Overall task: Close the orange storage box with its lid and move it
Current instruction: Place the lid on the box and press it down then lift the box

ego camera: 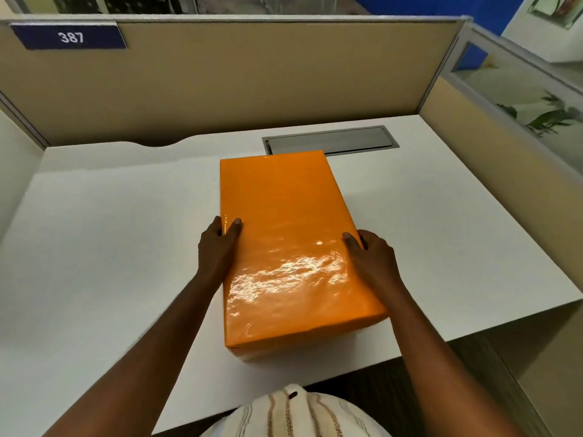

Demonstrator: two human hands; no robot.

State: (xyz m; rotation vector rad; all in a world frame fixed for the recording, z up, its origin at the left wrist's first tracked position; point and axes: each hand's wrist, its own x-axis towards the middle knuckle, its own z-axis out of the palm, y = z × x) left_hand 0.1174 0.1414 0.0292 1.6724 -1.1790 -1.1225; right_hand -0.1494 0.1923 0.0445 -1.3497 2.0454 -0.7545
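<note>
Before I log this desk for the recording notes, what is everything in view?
Orange storage box: one, glossy orange, lid on, middle of the desk.
Desk: one, white, under the box.
Cable hatch: one, grey, set in the desk behind the box.
Partition panels: beige, behind and right of the desk.
Number plate: one, blue, reads 387, top left.
Plant: green, behind the right glass.
Left hand: on the box's left edge.
Right hand: on its right edge.

Bright, even light from overhead. Strong white glare streaks the near half of the orange lid (pixel 284 234); shadows beside it are faint. Partition (pixel 220 83) edges behind it bow from wide-angle distortion.
</note>
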